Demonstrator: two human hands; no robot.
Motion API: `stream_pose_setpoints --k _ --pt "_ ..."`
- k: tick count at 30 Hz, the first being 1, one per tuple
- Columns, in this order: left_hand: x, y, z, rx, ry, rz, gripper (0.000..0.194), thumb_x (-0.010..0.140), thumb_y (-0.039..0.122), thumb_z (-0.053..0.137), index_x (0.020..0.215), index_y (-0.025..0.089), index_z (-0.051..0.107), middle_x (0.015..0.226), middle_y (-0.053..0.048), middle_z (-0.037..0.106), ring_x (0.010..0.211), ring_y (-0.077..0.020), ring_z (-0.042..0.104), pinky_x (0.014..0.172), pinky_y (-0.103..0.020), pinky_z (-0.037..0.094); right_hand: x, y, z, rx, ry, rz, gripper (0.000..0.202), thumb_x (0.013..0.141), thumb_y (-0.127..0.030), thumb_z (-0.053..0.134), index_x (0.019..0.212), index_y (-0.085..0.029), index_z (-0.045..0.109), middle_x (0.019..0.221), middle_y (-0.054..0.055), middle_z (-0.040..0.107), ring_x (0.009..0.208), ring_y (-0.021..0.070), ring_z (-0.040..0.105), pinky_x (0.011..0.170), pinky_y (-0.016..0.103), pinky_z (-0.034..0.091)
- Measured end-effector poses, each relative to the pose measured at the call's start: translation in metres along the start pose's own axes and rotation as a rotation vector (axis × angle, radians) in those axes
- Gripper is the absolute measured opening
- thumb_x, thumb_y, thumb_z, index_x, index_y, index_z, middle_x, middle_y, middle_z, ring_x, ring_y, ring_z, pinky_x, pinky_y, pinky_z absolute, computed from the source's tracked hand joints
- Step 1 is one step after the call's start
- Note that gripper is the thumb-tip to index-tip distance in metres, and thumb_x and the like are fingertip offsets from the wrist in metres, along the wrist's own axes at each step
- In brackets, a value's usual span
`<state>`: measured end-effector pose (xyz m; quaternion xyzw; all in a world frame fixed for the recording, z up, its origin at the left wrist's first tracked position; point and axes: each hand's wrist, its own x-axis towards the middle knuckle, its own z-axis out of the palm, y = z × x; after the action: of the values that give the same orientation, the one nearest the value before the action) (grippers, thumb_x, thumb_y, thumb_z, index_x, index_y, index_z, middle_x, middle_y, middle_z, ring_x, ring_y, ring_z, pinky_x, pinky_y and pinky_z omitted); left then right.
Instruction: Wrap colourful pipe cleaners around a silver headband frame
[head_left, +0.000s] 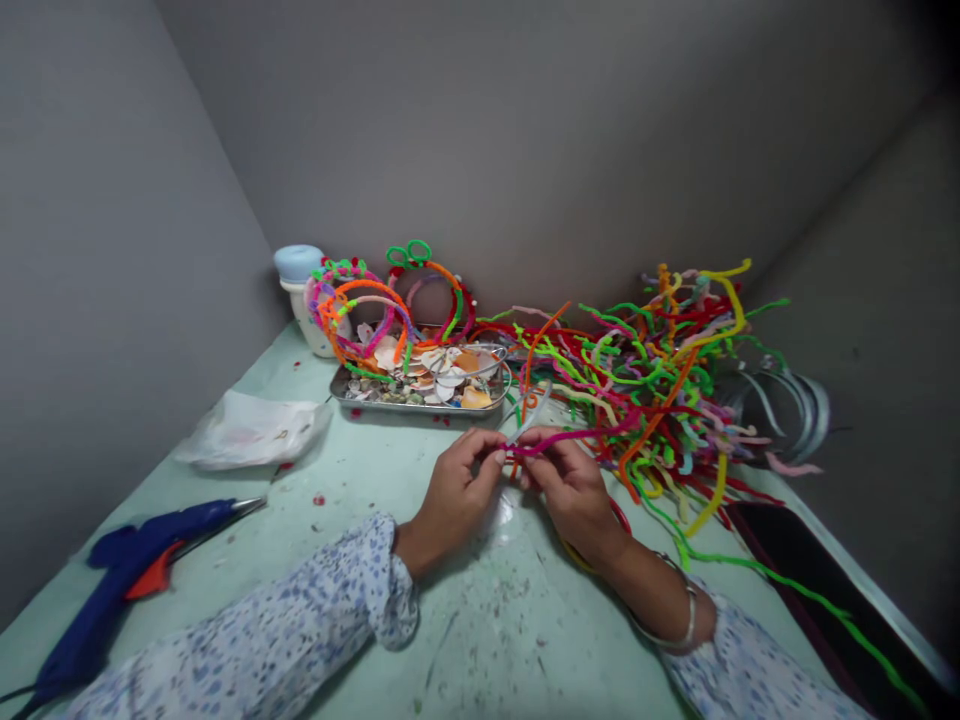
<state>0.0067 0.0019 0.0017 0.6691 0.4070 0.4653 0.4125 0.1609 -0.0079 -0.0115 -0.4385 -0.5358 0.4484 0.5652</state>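
My left hand is closed, its thumb and fingertips pinching a magenta pipe cleaner at the middle of the table. Close beside it, my right hand has its fingers closed on the same pipe cleaner, whose loose end runs off to the right. A pale grey strip, like a thin headband, sticks up between the hands where the pipe cleaner crosses it. Red and yellow fuzzy lengths show partly beneath my right hand and wrist; whether they join the strip is hidden.
A metal tray of shells stands behind, with pipe-cleaner-wrapped headbands on it. Tangled pipe cleaners cover the right back, near grey headbands and a dark flat device. At left lie a blue glue gun, a plastic packet and a lidded bottle.
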Motion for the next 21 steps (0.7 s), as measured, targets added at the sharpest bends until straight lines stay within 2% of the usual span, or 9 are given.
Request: stream_pose_setpoints --k 3,8,13,21 --pt "0.001 0.001 0.0 0.0 0.001 -0.001 0.016 0.091 0.022 0.05 0.095 0.016 0.064 0.092 -0.005 0.064 0.089 -0.0175 0.06 0.082 -0.029 0.045 0.002 -0.003 0.0 0.069 0.004 0.034 0.019 0.085 -0.035 0.063 0.099 -0.022 0.06 0.066 -0.003 0.058 0.055 0.0122 0.052 0.051 0.024 0.042" --pt "0.002 0.002 -0.001 -0.03 -0.074 -0.017 0.015 0.09 0.021 0.051 0.092 0.016 0.065 0.09 -0.004 0.064 0.087 -0.0172 0.059 0.082 -0.029 0.044 0.006 -0.008 0.001 0.042 0.064 0.037 0.028 0.084 -0.048 0.062 0.079 -0.021 0.059 0.061 -0.003 0.055 0.051 0.0114 0.049 0.047 0.023 0.039" --pt "0.003 0.001 0.0 -0.176 -0.171 -0.096 0.012 0.088 0.023 0.053 0.09 0.016 0.063 0.086 -0.003 0.064 0.083 -0.0166 0.057 0.079 -0.029 0.043 0.005 -0.012 -0.001 -0.071 0.047 0.061 0.03 0.086 -0.046 0.061 0.071 -0.021 0.056 0.056 -0.003 0.053 0.052 0.0122 0.048 0.049 0.024 0.038" --pt "0.004 -0.001 0.0 -0.406 -0.264 -0.202 0.012 0.083 0.028 0.059 0.084 0.016 0.061 0.08 -0.003 0.064 0.076 -0.0159 0.057 0.073 -0.028 0.044 0.003 -0.013 -0.002 -0.065 0.022 0.076 0.032 0.087 -0.047 0.059 0.069 -0.022 0.054 0.054 -0.004 0.054 0.051 0.0129 0.047 0.05 0.025 0.038"
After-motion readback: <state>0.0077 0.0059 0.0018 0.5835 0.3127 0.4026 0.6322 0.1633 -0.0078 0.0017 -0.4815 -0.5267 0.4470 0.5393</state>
